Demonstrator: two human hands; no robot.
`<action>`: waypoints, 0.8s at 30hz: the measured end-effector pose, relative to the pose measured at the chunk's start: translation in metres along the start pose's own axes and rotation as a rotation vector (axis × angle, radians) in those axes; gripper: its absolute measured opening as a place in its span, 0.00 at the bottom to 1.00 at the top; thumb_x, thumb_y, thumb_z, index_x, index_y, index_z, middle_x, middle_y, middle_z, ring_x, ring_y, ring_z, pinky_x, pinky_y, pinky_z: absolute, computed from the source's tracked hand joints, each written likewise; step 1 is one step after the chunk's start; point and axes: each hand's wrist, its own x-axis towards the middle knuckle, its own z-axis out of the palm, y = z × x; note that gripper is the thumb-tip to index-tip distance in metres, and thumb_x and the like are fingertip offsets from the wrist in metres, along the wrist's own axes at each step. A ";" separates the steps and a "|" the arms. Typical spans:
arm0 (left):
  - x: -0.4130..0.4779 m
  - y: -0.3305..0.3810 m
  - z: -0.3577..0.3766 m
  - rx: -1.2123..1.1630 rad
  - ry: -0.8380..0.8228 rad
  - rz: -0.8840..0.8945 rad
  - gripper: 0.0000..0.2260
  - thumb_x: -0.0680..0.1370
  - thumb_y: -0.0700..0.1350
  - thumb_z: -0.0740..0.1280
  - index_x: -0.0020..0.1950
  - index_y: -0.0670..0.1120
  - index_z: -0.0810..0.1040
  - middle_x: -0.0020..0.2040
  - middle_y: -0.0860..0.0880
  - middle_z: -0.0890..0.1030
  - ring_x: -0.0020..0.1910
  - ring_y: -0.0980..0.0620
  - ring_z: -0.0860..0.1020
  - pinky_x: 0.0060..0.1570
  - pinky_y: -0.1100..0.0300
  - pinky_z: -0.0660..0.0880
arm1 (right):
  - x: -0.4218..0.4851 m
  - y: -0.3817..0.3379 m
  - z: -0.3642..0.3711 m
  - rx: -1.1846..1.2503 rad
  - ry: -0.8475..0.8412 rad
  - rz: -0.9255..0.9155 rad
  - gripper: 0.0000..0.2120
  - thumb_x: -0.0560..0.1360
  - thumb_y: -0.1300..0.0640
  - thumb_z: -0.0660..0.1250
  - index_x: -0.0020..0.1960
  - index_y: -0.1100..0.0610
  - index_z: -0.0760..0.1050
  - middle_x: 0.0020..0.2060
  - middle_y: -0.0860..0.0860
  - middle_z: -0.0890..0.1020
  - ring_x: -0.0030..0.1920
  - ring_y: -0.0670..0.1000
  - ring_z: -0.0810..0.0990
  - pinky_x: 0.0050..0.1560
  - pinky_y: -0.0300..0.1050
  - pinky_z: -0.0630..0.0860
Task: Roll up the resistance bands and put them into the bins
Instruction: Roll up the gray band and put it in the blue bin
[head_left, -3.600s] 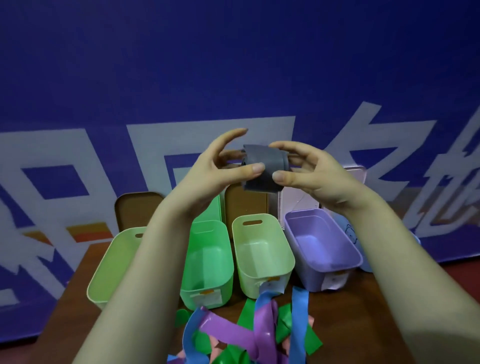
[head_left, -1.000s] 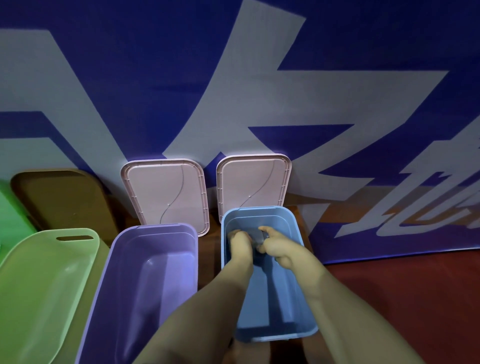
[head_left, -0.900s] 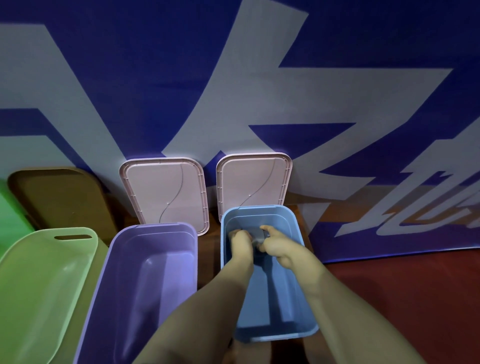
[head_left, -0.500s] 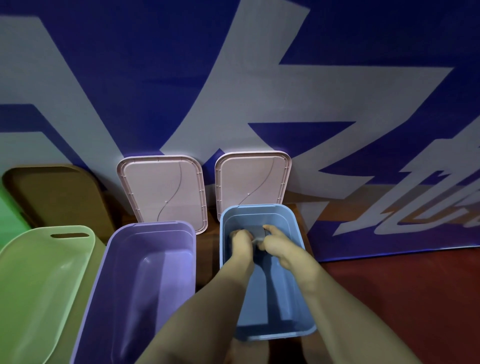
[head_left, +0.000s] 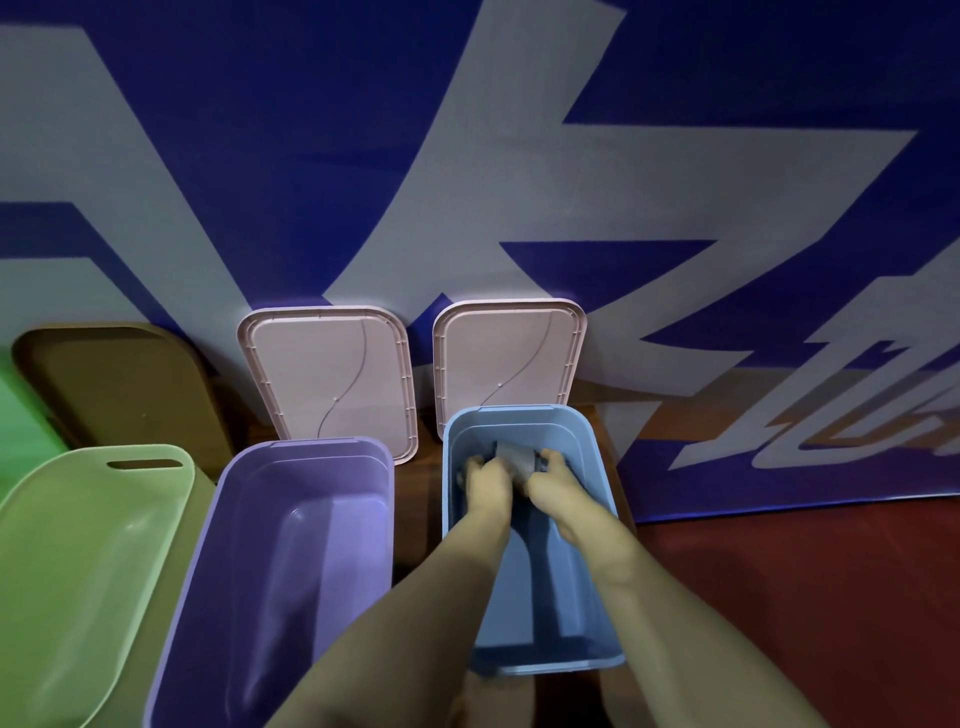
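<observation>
Grey resistance band (head_left: 514, 457), rolled: low inside the blue bin (head_left: 519, 427), at its far end, held between both hands. Left hand (head_left: 488, 480): fingers curled on the roll's left end. Right hand (head_left: 553, 478): fingers curled on its right end. Purple bin (head_left: 291, 545): just left of the blue one. Light green bin (head_left: 78, 545): further left. Pink lid (head_left: 332, 374), second pink lid (head_left: 509, 358), brown lid (head_left: 119, 384): propped against the banner (head_left: 519, 182) behind.

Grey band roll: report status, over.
Fingers of left hand and right hand grip grey band roll. Roll low inside blue bin, far end, not yet released. No obstruction seen.
</observation>
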 end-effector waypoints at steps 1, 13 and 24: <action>-0.002 0.001 -0.002 -0.032 0.000 -0.001 0.17 0.75 0.32 0.59 0.64 0.34 0.71 0.44 0.40 0.74 0.39 0.47 0.71 0.35 0.61 0.68 | 0.002 0.002 0.000 -0.001 0.031 0.002 0.24 0.75 0.61 0.65 0.68 0.56 0.61 0.58 0.58 0.77 0.57 0.58 0.76 0.61 0.54 0.74; -0.011 0.002 -0.012 0.090 -0.100 0.043 0.18 0.81 0.50 0.59 0.66 0.41 0.72 0.62 0.40 0.76 0.58 0.40 0.76 0.57 0.53 0.73 | 0.005 0.010 0.003 0.099 0.071 -0.072 0.18 0.73 0.68 0.61 0.62 0.58 0.73 0.53 0.56 0.82 0.53 0.57 0.80 0.51 0.49 0.79; -0.012 0.005 -0.009 0.046 -0.027 -0.037 0.04 0.78 0.42 0.61 0.48 0.42 0.69 0.47 0.41 0.76 0.52 0.40 0.76 0.59 0.48 0.74 | 0.009 0.014 0.006 0.271 0.174 -0.024 0.05 0.71 0.59 0.65 0.39 0.54 0.68 0.38 0.56 0.77 0.40 0.56 0.75 0.44 0.52 0.76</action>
